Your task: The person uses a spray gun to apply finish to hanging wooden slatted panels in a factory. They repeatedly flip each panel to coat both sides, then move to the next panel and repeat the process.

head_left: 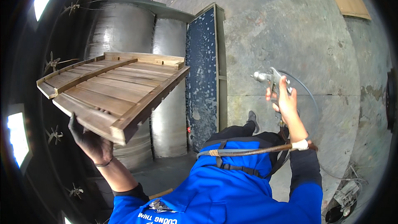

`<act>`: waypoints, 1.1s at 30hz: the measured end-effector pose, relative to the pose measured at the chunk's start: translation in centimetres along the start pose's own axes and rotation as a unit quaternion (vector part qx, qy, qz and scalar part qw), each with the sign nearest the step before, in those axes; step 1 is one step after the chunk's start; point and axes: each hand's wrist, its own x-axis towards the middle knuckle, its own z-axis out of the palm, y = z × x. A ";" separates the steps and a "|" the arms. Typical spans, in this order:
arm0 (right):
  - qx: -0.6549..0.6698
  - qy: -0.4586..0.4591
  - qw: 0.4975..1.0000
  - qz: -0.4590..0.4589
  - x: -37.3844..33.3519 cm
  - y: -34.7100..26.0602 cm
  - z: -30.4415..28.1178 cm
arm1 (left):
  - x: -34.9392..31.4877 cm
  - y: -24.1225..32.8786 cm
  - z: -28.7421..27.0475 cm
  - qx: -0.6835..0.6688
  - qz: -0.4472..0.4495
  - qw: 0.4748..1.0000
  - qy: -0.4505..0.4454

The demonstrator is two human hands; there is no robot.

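Note:
On the left, my left hand (94, 143) grips the near edge of a slatted wooden panel (116, 85) and holds it up at a tilt. Its thumb lies against the edge, and the other fingers are hidden beneath the wood. Brown slats, raised rails and a frame make up the panel. Over to the right, my right hand (287, 103) is wrapped round the handle of a silver spray gun (267, 77), whose nozzle points left toward the panel. A thin grey hose (304, 86) curves beside the gun.
Behind the panel stand curved metal sheets (168, 112). A dark, paint-speckled trough (202, 58) runs along them. Spidery metal fittings (54, 63) line the dark left wall. A larger hose (244, 152) crosses my waist. Equipment (347, 195) lies on the floor at lower right.

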 end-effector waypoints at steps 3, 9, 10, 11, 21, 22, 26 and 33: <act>-0.031 0.012 0.999 0.009 -3.6 -0.4 -1.1 | 0.6 -3.0 -1.2 -0.016 -0.019 0.998 0.065; -0.031 -0.037 0.999 0.014 -14.1 -1.9 -4.1 | 4.7 -10.7 -5.0 0.021 -0.130 0.989 0.065; -0.014 -0.051 0.999 0.016 -15.7 -2.2 -4.4 | 5.9 -12.3 -5.6 0.061 -0.159 0.979 0.115; 0.013 -0.056 0.998 0.018 -16.7 -2.4 -4.5 | 7.1 -14.3 -6.1 0.075 -0.159 0.978 0.110; -0.164 0.015 0.981 -0.102 -15.1 -5.4 1.3 | 13.0 -28.5 -13.6 0.323 -0.061 0.874 0.359; -0.167 0.014 0.980 -0.108 -15.0 -6.0 2.2 | 13.0 -28.7 -14.5 0.313 -0.093 0.882 0.338; -0.195 -0.042 0.974 -0.109 -12.2 -9.1 4.8 | 12.5 -29.4 -17.5 0.239 -0.111 0.919 0.295; -0.303 -0.167 0.920 -0.183 -6.2 -13.1 14.1 | 6.2 -28.9 -27.8 0.092 -0.172 0.944 0.266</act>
